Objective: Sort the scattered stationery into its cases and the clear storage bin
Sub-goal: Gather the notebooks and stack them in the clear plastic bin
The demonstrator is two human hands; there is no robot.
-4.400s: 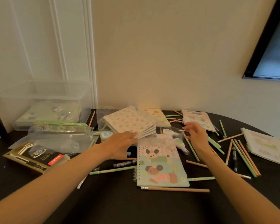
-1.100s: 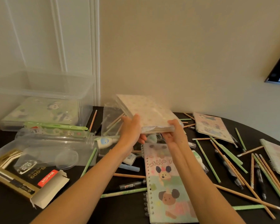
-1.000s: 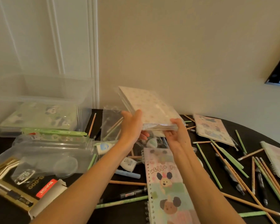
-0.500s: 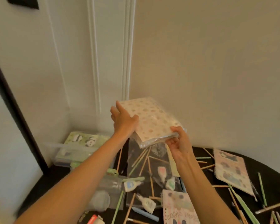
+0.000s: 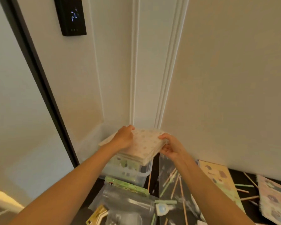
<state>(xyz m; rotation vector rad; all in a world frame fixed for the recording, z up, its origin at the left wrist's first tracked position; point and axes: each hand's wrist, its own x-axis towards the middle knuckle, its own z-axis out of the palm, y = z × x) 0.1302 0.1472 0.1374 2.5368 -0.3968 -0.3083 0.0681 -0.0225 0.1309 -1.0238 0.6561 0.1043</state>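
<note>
Stack of dotted notebooks (image 5: 144,145): held level above the open top of the clear storage bin (image 5: 136,173), at the far left corner of the surface, close to the wall. Left hand (image 5: 124,137): laid over the stack's far left part, fingers curled over its far edge, grip closed on the stack. Right hand (image 5: 170,146): at the stack's right corner, thumb on top and fingers beneath, grip pinching the stack. Inside the bin: green panda-print item (image 5: 125,164), seen through the wall. Near side of the bin: green-edged clear pouch (image 5: 128,187), clear plastic bag (image 5: 130,207), gold-and-black box (image 5: 97,215). Right of these: clear sleeve with loose pencils (image 5: 177,182), correction tape (image 5: 162,209), yellow notebook (image 5: 217,177), patterned notebook (image 5: 276,198). Dark surface (image 5: 234,172) beneath. Far wall: black thermostat (image 5: 70,15), upper left.
</note>
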